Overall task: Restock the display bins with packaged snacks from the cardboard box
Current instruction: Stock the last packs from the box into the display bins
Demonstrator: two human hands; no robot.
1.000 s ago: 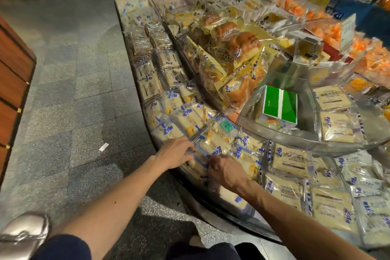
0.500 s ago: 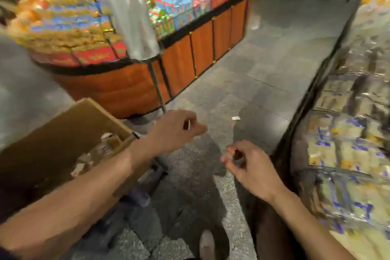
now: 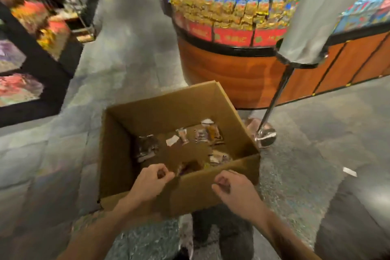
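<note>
Cardboard box [image 3: 160, 110] sits mid-frame with few snack packets [image 3: 146, 147] inside. Left hand [image 3: 150, 183] and right hand [image 3: 234, 190] hover at its near rim, each grip curled closed, empty.

Grey speckled floor [image 3: 126, 69], round wood-panelled display island [image 3: 228, 74], chrome pole stand [image 3: 272, 110], dark shelving [image 3: 52, 65] at left.

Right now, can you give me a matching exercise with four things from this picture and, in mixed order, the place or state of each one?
1 cardboard box
2 left hand
3 round display
4 pole base

A shiny, on the floor right of the box
B open, few packets inside
C fingers curled, above the box's near edge
D piled with gold packets, beyond the box

Pairs: 1-B, 2-C, 3-D, 4-A
</note>
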